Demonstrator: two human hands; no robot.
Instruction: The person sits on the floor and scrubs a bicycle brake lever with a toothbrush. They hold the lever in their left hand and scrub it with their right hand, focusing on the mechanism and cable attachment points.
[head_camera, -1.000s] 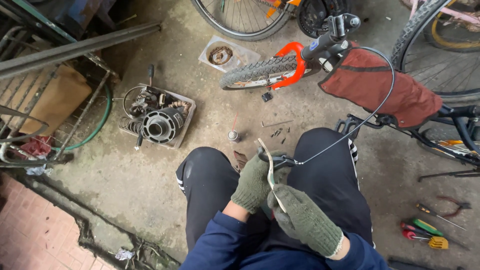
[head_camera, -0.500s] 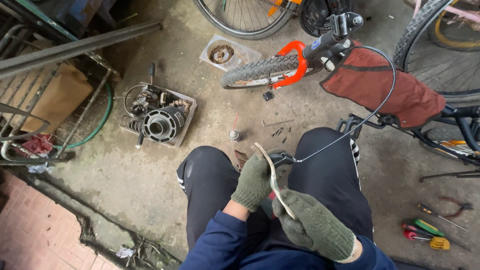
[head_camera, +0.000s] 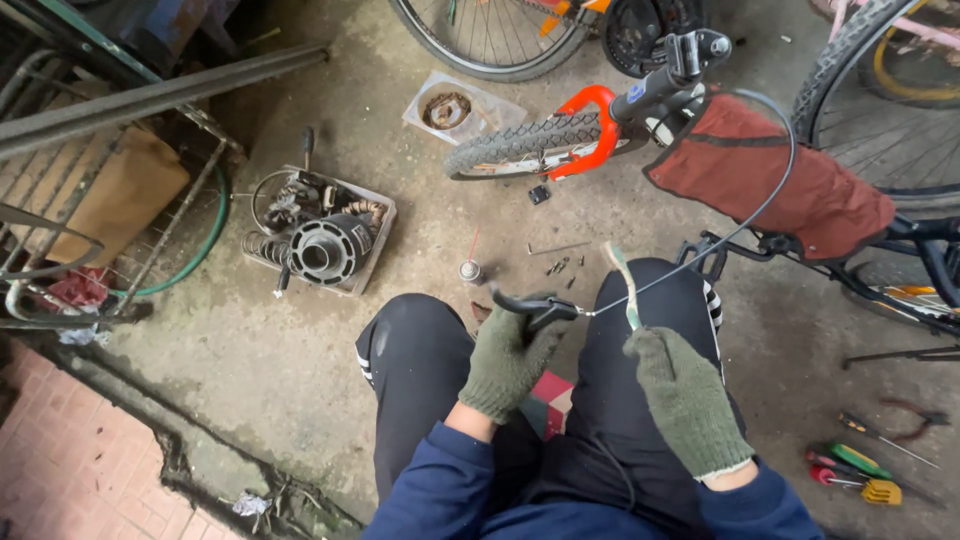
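left green knit-gloved hand (head_camera: 510, 362) is clamped on black-handled pliers (head_camera: 535, 305) at frame centre gripping the thin steel cable (head_camera: 745, 215), right gloved hand (head_camera: 685, 400) pinches pale strip (head_camera: 622, 285); best keep cable taut, pliers square.

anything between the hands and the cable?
Nothing visible. The left hand holds a black lever at the cable end; the right hand grips a pale strip right beside the cable.

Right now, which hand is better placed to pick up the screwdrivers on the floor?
The right hand, probably. The screwdrivers lie on the floor at that side, just past the right knee. The left hand holds the black brake lever with its cable attached, farther away.
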